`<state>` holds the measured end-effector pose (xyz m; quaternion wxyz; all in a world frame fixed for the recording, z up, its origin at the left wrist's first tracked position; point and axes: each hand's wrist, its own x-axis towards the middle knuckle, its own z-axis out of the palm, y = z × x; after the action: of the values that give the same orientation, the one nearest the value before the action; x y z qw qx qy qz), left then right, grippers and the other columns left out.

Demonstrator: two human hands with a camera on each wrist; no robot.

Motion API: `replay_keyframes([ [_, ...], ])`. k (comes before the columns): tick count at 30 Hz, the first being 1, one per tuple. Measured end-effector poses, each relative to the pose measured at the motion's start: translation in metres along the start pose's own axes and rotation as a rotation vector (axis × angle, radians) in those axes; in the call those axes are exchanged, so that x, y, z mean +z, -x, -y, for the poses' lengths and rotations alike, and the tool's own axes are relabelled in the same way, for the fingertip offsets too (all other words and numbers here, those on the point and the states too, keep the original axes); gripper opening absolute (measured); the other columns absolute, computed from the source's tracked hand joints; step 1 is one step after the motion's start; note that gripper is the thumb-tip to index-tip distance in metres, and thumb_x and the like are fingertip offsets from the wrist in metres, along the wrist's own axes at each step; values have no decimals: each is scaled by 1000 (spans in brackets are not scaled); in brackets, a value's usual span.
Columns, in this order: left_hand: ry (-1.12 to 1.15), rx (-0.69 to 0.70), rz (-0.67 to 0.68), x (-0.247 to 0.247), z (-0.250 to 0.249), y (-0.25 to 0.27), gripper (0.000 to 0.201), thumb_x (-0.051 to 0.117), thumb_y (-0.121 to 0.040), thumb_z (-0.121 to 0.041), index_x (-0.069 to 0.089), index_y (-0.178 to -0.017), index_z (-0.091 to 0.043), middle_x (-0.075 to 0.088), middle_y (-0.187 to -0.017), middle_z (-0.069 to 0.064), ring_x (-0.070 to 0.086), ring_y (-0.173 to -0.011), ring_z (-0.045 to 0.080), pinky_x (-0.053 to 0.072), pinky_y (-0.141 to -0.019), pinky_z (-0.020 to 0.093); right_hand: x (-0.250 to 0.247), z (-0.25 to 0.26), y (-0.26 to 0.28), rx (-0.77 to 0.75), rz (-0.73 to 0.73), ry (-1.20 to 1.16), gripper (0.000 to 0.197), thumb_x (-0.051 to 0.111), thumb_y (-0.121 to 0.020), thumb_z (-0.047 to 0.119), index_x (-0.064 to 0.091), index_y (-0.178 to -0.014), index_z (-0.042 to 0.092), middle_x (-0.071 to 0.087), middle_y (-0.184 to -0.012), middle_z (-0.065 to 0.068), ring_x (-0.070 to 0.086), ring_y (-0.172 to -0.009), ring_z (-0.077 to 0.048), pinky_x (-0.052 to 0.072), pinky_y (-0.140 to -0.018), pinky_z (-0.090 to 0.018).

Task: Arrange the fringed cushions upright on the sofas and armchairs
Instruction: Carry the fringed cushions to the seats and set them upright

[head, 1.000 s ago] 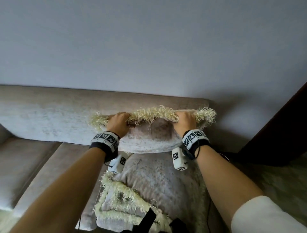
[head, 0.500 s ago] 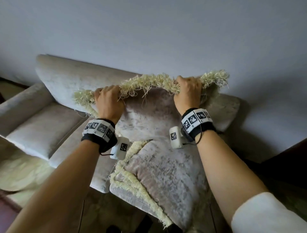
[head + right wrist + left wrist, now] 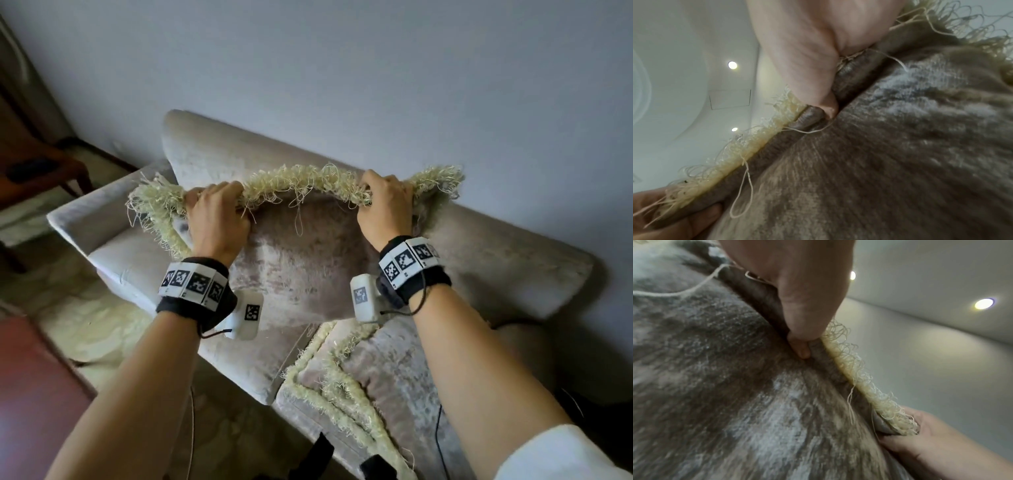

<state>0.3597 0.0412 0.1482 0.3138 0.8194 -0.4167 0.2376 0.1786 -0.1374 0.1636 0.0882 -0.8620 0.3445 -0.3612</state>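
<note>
While both hands (image 3: pixel 301 216) grip one taupe velvet cream-fringed cushion (image 3: pixel 301 260) aloft, another fringed cushion (image 3: pixel 383 380) lies flat on the beige sofa (image 3: pixel 219 150): neither upright yet.

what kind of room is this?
Most likely a home living room. A beige velvet sofa stands against a plain wall, fringed cushions are on and over it, a pale rug covers the floor, and a wooden chair stands at the left.
</note>
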Motion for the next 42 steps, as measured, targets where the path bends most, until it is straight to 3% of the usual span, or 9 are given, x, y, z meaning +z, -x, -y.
replay_keyframes([
  [7,-100,-129,37,-32,109,1,32,56,-54,8,62,-80,-11,69,-83,6,61,-82,28,41,-87,46,81,90,-8,-1,103,-72,36,63,-71,-9,67,-96,17,54,-72,-1,56,-79,-28,42,-84,-39],
  [18,-218,-388,46,-87,257,20,34,61,-59,6,65,-89,-11,70,-92,7,62,-88,29,49,-75,40,207,231,-24,-133,384,-202,40,58,-69,-9,58,-81,29,59,-74,-7,57,-74,-32,51,-77,-44],
  [24,-302,-581,66,-103,342,19,29,70,-65,-4,49,-68,-24,59,-70,-2,58,-74,29,43,-72,40,285,311,-53,-290,573,-212,33,58,-66,-5,50,-75,26,56,-71,0,58,-80,-32,49,-80,-41],
  [27,-320,-658,108,-111,382,7,18,69,-67,-6,55,-70,-18,63,-70,2,61,-73,31,50,-69,38,329,348,-70,-361,672,-190,32,59,-66,-2,51,-77,27,58,-74,0,59,-83,-32,47,-78,-37],
  [30,-369,-713,159,-115,423,-14,17,70,-70,-11,68,-87,-14,69,-79,7,63,-76,30,53,-66,36,376,383,-93,-434,733,-187,32,60,-70,0,53,-82,29,66,-89,-6,61,-89,-33,40,-71,-33],
  [34,-492,-754,142,-114,494,-48,19,74,-70,-14,70,-87,-21,66,-71,-1,55,-63,21,36,-53,25,440,443,-132,-609,775,-157,34,61,-77,1,63,-107,19,65,-103,-11,60,-99,-35,44,-79,-35],
  [37,-521,-757,121,-121,507,-56,19,75,-69,-10,70,-84,-20,67,-69,-1,50,-61,16,29,-53,22,449,458,-139,-710,744,-78,28,61,-80,2,60,-105,14,64,-102,-10,57,-102,-33,42,-85,-37],
  [40,-513,-772,122,-119,530,-69,26,70,-68,-1,72,-89,-16,70,-75,3,57,-67,20,41,-56,25,477,480,-152,-829,745,-50,31,61,-79,0,57,-105,17,66,-101,-7,55,-106,-30,42,-88,-40],
  [42,-511,-775,117,-121,550,-78,37,67,-65,3,72,-99,-13,72,-85,7,61,-77,24,51,-69,33,499,504,-160,-912,745,-29,37,60,-79,-2,55,-109,18,66,-104,-5,54,-107,-29,43,-87,-40],
])
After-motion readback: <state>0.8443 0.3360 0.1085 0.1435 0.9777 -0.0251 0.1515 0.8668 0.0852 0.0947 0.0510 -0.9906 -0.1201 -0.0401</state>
